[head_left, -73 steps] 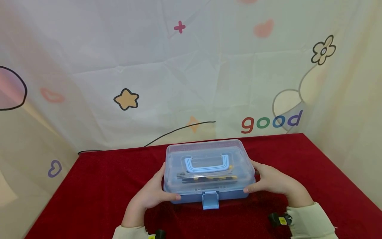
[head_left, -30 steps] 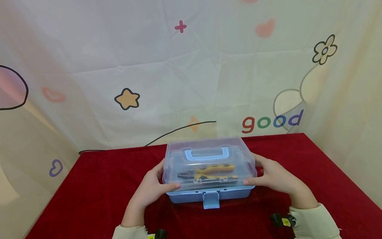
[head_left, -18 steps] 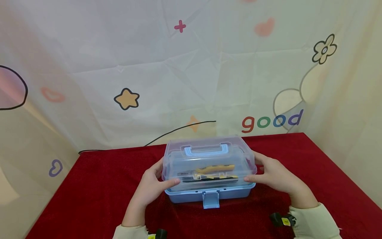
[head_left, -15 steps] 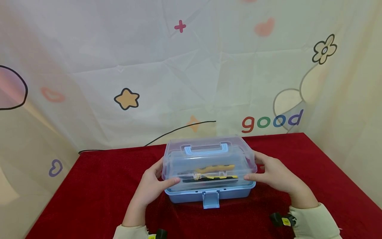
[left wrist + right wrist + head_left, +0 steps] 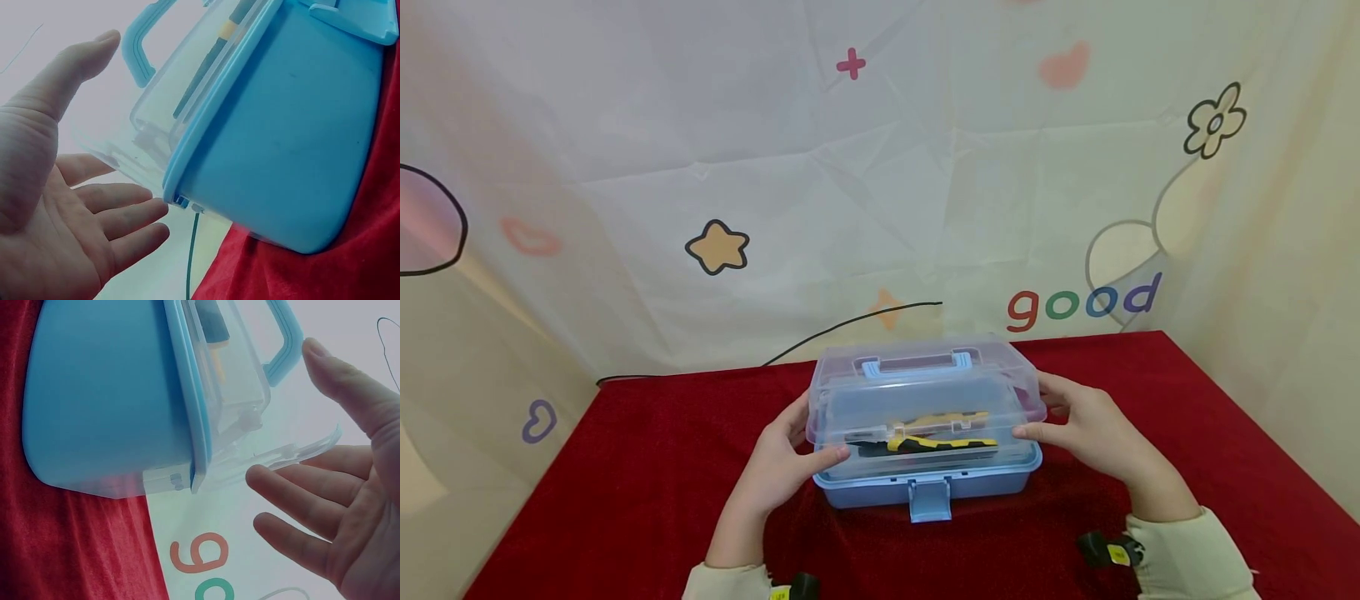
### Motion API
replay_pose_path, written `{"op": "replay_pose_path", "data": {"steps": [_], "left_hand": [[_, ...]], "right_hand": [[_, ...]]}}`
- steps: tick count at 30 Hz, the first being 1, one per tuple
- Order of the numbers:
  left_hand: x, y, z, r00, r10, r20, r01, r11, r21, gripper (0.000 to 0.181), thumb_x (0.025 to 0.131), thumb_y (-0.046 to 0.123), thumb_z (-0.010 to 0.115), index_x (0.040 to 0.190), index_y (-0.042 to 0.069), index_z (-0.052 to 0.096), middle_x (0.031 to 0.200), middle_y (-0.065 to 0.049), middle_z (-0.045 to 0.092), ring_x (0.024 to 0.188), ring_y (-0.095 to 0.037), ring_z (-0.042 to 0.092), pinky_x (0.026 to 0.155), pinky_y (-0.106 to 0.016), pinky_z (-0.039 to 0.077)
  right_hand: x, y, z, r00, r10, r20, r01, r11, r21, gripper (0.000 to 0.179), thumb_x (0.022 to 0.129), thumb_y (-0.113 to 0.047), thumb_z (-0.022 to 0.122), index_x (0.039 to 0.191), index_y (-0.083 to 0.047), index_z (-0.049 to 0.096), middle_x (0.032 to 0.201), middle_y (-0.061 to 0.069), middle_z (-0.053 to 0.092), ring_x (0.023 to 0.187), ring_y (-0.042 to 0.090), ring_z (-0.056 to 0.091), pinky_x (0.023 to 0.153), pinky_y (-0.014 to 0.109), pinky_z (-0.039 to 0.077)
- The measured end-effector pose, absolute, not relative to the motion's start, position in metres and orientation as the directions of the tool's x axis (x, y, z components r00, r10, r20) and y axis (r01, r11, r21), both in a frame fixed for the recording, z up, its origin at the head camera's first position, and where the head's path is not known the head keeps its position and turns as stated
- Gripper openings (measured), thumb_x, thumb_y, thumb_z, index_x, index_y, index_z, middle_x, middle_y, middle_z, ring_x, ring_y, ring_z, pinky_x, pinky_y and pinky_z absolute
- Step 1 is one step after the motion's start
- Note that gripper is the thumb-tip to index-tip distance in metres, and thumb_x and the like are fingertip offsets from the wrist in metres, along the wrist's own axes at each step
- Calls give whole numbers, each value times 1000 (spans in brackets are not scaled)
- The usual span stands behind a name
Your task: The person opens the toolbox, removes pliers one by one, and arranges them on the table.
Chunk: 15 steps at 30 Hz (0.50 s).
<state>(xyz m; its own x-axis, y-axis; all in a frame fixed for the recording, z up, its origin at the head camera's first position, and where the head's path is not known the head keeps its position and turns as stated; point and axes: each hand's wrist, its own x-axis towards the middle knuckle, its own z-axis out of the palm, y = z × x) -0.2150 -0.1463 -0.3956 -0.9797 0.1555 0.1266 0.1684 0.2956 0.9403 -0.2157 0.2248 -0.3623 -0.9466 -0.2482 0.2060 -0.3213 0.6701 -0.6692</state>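
In the head view a toolbox [image 5: 874, 497] with a blue base stands on the red cloth, its clear lid [image 5: 844, 363] tilted up at the front. My left hand [image 5: 775, 471] lies along the lid's left side, thumb at the front corner. On the other side my right hand [image 5: 1097, 433] mirrors it. Both wrist views show the fingers of my left hand [image 5: 69, 219] and right hand [image 5: 337, 519] nearly straight, tips at the lid's side edges. Pliers [image 5: 936, 446] with yellow-and-black handles show through the lid. A blue latch [image 5: 929, 502] hangs down in front.
Red cloth [image 5: 647, 492] covers the table on both sides of the toolbox. Behind it hangs a pale printed curtain [image 5: 790, 183] close to the table's back edge. A blue carrying handle [image 5: 917, 367] is set into the lid's top.
The lid's front edge has risen off the blue base and tipped back, with both hands moving up alongside it. The base has stayed in place, and the pliers show more clearly.
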Motion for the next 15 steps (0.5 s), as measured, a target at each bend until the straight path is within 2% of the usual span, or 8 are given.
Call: {"op": "replay_pose_path", "data": {"steps": [7,15], "left_hand": [[-213,-154,-393,-981,146,124,167,335,927,81,75,29,79,144,25,37,143,-3,48,129,-25,49,106,-47,41],[-213,-155,-391,-989,93,112,139,370,919,77,77,32,77,143,22,39,143,-5,47,132,-26,45,106,-49,40]], "right_hand": [[-216,224,-362,-943,-228,244,-334,674,-659,74,80,-40,73,140,-9,45,112,11,67,94,26,66,71,30,59],[-216,221,-363,-947,-186,263,-317,682,-659,73,81,-42,71,141,-11,44,122,14,63,92,25,66,72,30,59]]}}
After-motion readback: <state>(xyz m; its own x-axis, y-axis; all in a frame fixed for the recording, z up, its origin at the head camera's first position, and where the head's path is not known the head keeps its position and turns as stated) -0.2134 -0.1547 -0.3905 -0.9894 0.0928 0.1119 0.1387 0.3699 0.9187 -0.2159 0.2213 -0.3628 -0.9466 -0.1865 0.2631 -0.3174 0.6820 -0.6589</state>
